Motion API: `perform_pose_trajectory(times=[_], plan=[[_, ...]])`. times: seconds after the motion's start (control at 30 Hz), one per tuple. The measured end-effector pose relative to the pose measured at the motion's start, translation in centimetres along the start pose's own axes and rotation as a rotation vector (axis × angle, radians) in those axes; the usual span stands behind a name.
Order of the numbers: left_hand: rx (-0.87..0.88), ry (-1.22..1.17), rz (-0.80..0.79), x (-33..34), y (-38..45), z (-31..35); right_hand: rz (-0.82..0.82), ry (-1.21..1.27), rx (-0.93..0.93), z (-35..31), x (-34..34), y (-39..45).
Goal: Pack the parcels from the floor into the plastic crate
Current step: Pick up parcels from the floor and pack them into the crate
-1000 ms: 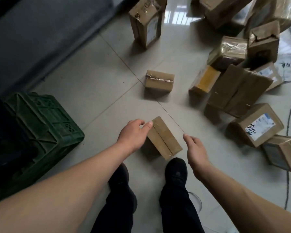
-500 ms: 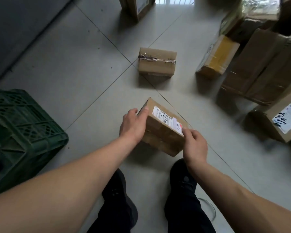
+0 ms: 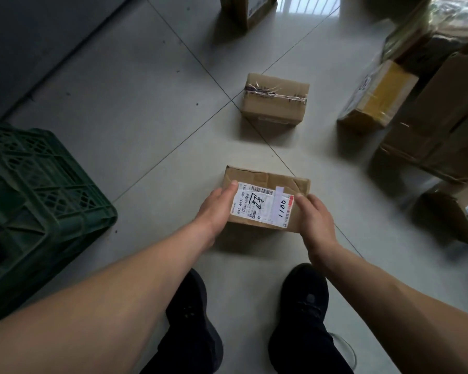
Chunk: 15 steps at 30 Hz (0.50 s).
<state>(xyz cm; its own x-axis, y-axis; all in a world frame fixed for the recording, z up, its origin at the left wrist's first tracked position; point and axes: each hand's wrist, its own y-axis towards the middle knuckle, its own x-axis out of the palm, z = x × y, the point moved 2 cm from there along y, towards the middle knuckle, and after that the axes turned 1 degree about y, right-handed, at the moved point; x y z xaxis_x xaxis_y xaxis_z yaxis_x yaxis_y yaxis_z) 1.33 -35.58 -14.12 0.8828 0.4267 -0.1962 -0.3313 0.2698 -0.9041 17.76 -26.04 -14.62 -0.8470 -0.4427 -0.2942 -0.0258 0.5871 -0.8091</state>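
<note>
- The floor (image 3: 135, 109) is carrying every parcel in view; none is showing inside the crate, though its inside is mostly out of sight
- The green crate (image 3: 38, 190) is sitting to the left, near the feet, apart from the hands
- The labelled box (image 3: 265, 203) is now facing label-up between both hands, where a second ago it was lying tilted with only the left hand touching it
- The left hand (image 3: 216, 211) is gripping its left end
- The right hand (image 3: 315, 217) is gripping its right end, so the lift toward the crate is looking ready to begin
</note>
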Motion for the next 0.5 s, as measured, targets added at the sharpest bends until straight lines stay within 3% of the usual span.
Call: perform_pose_trajectory(times=[0.07, 0.23, 0.5], plan=[[0.005, -0.022, -0.039, -0.3, -0.6, 0.6, 0.041, 0.0, -0.014, -0.8, 0.0, -0.5], [0.05, -0.076, 0.059, -2.8, -5.9, 2.2, 0.066, -0.004, -0.053, -4.5, -0.9, -4.8], [0.201, -0.162, 0.249, -11.8, -23.4, 11.8, 0.058, -0.003, -0.258, -19.8, -2.1, -20.1]])
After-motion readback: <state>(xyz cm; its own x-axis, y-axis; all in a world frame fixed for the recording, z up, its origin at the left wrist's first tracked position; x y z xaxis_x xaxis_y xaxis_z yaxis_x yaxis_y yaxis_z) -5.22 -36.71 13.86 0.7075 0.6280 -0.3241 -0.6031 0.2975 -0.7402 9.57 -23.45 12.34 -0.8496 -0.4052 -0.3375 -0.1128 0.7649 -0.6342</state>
